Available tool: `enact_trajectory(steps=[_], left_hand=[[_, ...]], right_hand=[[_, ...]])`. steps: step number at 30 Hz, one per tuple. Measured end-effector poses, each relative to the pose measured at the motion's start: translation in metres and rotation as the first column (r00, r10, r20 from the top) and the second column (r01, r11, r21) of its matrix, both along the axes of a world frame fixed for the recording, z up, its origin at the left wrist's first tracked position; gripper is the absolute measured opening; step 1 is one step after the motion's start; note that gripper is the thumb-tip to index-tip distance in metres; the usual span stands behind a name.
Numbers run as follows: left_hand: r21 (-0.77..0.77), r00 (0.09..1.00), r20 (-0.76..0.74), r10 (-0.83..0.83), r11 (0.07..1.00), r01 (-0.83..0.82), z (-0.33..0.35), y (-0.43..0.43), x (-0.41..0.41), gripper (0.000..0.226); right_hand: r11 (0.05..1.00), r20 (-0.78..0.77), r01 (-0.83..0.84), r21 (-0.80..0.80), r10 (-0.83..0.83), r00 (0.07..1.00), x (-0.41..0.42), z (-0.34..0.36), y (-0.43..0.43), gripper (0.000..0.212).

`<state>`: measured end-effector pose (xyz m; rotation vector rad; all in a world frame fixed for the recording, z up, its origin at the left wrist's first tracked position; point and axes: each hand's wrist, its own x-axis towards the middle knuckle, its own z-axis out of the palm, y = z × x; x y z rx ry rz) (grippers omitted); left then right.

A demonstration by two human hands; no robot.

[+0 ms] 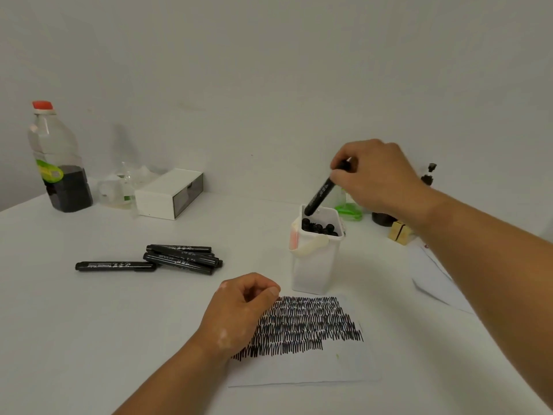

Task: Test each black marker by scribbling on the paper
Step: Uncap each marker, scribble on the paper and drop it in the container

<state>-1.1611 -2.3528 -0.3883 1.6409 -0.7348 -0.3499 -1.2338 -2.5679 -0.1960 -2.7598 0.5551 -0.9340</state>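
Observation:
My right hand (pixel 375 175) grips a black marker (pixel 320 194) by its upper end, tilted, its lower end at the mouth of a white container (pixel 314 265) that holds several more black markers (pixel 318 227). A white paper (pixel 314 366) lies near me, its upper half covered in black scribbles (pixel 308 322). My left hand (pixel 242 307) rests on the paper's left edge with the fingers curled and nothing in them. Several capped black markers (pixel 182 259) lie in a loose pile on the table to the left, one (pixel 115 265) set apart.
At the back left stand a bottle with a red cap and dark liquid (pixel 59 163), clear glassware (pixel 119 187) and a white box (pixel 169 193). Behind the container sit a green item (pixel 348 211), a dark bottle (pixel 428 175) and a small yellow box (pixel 399 232). More paper (pixel 434 280) lies at right.

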Motion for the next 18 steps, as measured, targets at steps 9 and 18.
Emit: enact_trajectory(steps=[9, 18], left_hand=[[0.0, 1.0, -0.003, 0.001, 1.0, -0.001, 0.002, -0.001, 0.0, 0.012], [-0.01, 1.0, -0.014, -0.02, 1.0, 0.02, 0.003, -0.002, -0.002, 0.011]], right_hand=[[0.998, -0.314, 0.043, -0.052, -0.057, 0.948, 0.048, -0.03, -0.001, 0.015], [0.995, -0.551, 0.094, -0.032, -0.096, 0.829, 0.06, -0.045, 0.007, 0.03]])
